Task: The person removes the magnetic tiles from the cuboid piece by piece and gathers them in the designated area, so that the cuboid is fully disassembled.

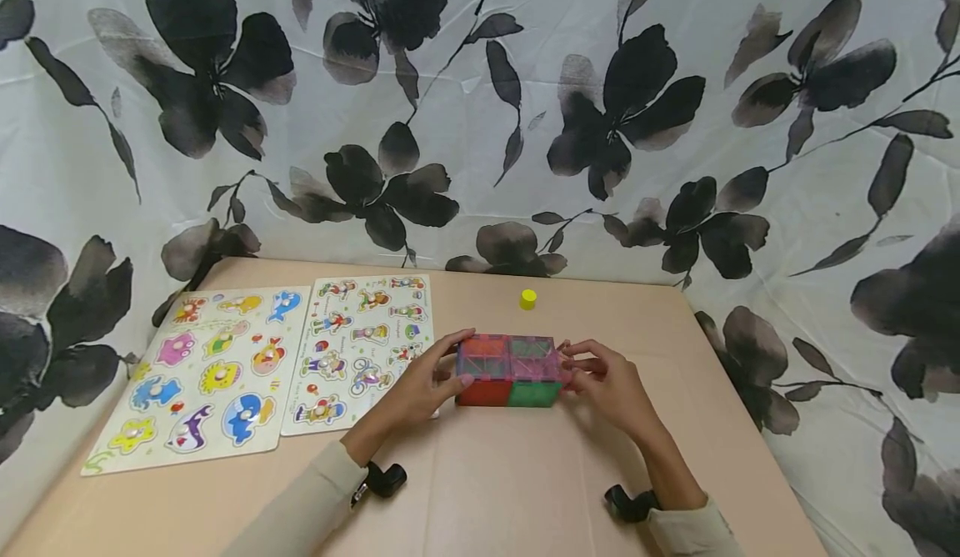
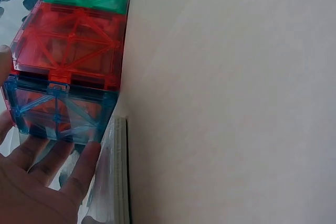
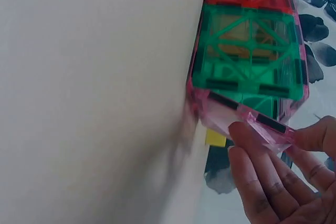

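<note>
A box of see-through magnetic tiles (image 1: pixel 510 370) stands on the table, with red and green squares along its front and pinkish ones on top. My left hand (image 1: pixel 424 387) holds its left end. In the left wrist view, that hand's fingers (image 2: pixel 81 174) lie against a blue tile (image 2: pixel 58 111) on the end, the thumb by the upper edge. At the other end, my right hand (image 1: pixel 611 386) pinches a pink tile (image 3: pixel 247 121) between thumb and fingers. That tile tilts out from the green tile (image 3: pixel 249 51), leaving a gap at one side.
Two white sticker sheets lie on the left of the table, one with sea animals (image 1: pixel 217 444) and one with small figures (image 1: pixel 348 340). A small yellow cylinder (image 1: pixel 528 299) stands behind the box. A flower-patterned cloth (image 1: pixel 502 148) hangs behind the table (image 1: pixel 510 490).
</note>
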`<action>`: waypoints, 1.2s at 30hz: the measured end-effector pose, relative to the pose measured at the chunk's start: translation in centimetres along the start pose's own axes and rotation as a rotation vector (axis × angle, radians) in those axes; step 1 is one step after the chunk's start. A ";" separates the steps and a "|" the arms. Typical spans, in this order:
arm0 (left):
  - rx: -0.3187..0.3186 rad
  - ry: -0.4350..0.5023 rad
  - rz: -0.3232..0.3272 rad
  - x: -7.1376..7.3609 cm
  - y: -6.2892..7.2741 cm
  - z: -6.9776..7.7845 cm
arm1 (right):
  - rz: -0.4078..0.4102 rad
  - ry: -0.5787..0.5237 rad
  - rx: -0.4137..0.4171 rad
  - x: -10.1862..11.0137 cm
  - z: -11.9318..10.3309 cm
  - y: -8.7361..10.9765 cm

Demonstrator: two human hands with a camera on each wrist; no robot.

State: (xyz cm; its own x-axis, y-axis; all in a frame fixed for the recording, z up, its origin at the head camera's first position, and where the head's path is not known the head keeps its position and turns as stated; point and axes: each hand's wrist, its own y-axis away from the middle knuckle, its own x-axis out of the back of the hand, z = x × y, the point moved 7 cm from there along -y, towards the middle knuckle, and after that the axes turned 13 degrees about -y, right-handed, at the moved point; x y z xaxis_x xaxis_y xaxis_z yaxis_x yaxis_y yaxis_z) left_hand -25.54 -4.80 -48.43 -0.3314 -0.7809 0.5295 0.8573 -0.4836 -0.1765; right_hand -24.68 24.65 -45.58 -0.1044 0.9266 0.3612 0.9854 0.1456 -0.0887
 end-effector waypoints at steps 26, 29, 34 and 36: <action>-0.019 0.003 0.016 0.2 -0.1 0.0 | 0.129 -0.236 -0.098 5.5 2.8 -1.9; -0.021 0.004 0.016 0.3 -0.1 0.0 | 0.154 -0.287 -0.143 6.0 4.0 -2.9; -0.027 -0.004 0.014 0.2 -0.2 -0.1 | 0.187 -0.326 -0.206 6.1 5.8 -4.4; -0.024 -0.006 0.012 0.2 -0.2 -0.1 | 0.181 -0.335 -0.219 5.9 6.1 -5.0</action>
State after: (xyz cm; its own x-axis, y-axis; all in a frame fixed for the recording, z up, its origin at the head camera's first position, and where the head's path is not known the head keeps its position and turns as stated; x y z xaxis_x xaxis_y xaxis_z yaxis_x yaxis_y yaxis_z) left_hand -25.82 -4.87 -48.42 -0.3188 -0.7844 0.5320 0.8517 -0.4834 -0.2024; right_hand -31.10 31.50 -48.71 0.0701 0.9970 0.0340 0.9933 -0.0729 0.0894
